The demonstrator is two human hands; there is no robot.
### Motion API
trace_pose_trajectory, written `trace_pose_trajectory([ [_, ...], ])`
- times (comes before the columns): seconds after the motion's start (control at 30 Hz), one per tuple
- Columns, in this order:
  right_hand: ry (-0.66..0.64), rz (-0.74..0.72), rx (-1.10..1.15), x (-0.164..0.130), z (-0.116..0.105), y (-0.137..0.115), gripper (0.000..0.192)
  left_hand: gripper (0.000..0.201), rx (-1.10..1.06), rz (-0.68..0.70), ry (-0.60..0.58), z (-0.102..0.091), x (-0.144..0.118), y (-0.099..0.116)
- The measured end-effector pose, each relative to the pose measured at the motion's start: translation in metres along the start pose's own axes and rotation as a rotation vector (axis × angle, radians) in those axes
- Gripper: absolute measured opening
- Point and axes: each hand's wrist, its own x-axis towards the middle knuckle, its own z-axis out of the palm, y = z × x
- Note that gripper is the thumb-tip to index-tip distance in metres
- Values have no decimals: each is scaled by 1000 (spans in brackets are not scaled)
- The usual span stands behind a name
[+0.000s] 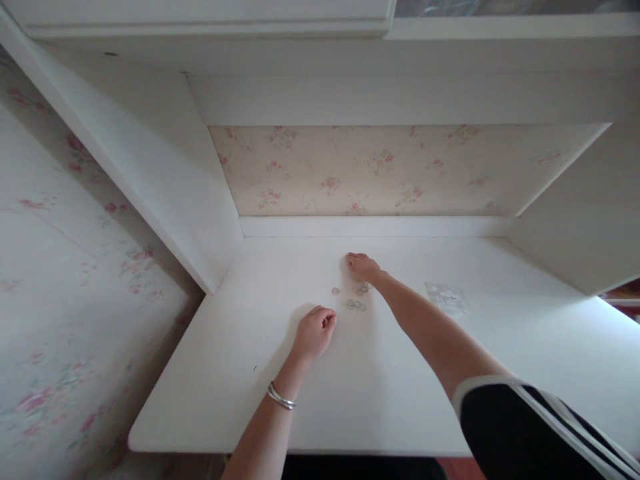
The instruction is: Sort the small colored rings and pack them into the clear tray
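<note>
Small clear rings lie on the white desk (300, 267): a cluster of several rings (357, 305), another small group (361, 290) partly behind my right forearm, and a single ring (335, 291) to the left. My right hand (363, 266) reaches beyond them and touches the desktop, fingers drawn together; whatever they pinch, if anything, is hidden. Nearer to me, my left hand (315, 331) rests just left of the front cluster. Its fingers are curled in, and their inside cannot be seen. A silver bangle (281, 397) circles the left wrist.
A clear plastic bag (446, 297) lies right of my right forearm. On the left desktop is a tiny dark sliver (255, 368). White side panels (165, 153) and an overhead cabinet (210, 17) frame the desk, with floral wallpaper (370, 170) behind.
</note>
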Motion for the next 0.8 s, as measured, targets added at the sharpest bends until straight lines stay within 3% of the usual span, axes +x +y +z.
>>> trace_pose_trajectory([
  [0.1,3,-39,11,-8,2,-9,33,20,15,18,-5,0,1,0],
  [0.27,-20,-180,56,-47,8,-31,31,19,54,27,-32,2,4,0],
  [0.33,47,-191,122,-63,9,-33,33,19,87,47,-41,5,3,2],
  [0.63,567,205,539,-130,19,-11,31,22,213,104,-54,7,-2,10],
  [0.8,491,265,589,-169,31,-24,30,21,276,130,-55,11,-3,9],
])
